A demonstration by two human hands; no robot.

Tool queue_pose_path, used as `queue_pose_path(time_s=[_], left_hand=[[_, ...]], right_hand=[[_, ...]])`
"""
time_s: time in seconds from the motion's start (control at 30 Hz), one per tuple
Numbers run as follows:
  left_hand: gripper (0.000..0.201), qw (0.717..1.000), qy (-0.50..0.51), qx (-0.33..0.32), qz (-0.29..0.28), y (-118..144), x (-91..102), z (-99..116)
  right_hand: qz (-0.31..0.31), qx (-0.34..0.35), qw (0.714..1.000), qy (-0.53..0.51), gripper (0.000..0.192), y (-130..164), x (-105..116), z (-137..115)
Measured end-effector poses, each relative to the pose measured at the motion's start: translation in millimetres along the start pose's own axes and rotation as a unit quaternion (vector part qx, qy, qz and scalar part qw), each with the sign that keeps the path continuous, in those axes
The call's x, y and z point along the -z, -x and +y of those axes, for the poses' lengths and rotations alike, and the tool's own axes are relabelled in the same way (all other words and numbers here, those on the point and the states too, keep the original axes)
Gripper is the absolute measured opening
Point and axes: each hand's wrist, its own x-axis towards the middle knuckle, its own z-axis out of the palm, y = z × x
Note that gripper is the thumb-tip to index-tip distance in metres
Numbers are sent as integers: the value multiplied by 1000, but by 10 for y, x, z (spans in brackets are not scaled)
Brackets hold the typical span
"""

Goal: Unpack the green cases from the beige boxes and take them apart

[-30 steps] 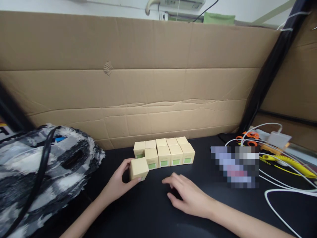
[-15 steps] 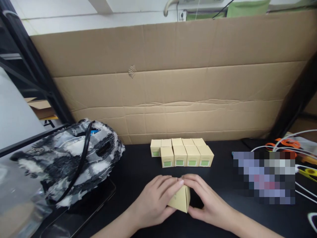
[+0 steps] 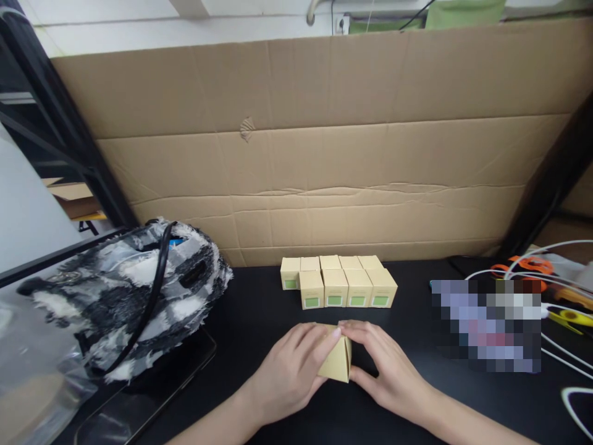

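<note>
While both hands close around a single small tan carton [image 3: 337, 363] at the near edge of the black tabletop [image 3: 259, 315], the work stands at the handling stage for that one carton, apparently the turning or opening of it. The left hand [image 3: 291, 371] covers the carton's left face with fingers pressed together and curled over its top; the right hand [image 3: 384, 364] cups the right side, fingertips [image 3: 347, 326] meeting those of the left hand at the upper edge. The carton sits tilted, one corner edge facing the camera, its lower end touching or just above the tabletop — which cannot be told. Well behind it, a group of matching green-labelled cartons [image 3: 340, 287] stands in two close rows against the corrugated cardboard backboard [image 3: 324, 154]. A shaggy black-and-white bag [image 3: 125, 290] lies to the left; white cables [image 3: 556, 266] lie to the right. The next move probably calls for a steady two-sided grip and controlled rotation — thin card dents under uneven pressure.
</note>
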Motion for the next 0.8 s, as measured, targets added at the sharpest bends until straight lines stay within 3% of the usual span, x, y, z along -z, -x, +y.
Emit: queue_pose_path(time_s=[0.23, 0.57, 0.67, 0.8], left_hand=[[49, 999, -35, 2, 7, -21, 46, 19], [69, 997, 34, 60, -26, -6, 40, 21], [76, 996, 25, 81, -27, 6, 39, -10], [65, 997, -15, 80, -14, 28, 18, -76]], right_hand=[[44, 46, 997, 32, 40, -4, 18, -13], [146, 61, 987, 19, 27, -1, 0, 24], [129, 77, 989, -13, 25, -33, 56, -17], [81, 121, 988, -52, 18, -44, 123, -91]])
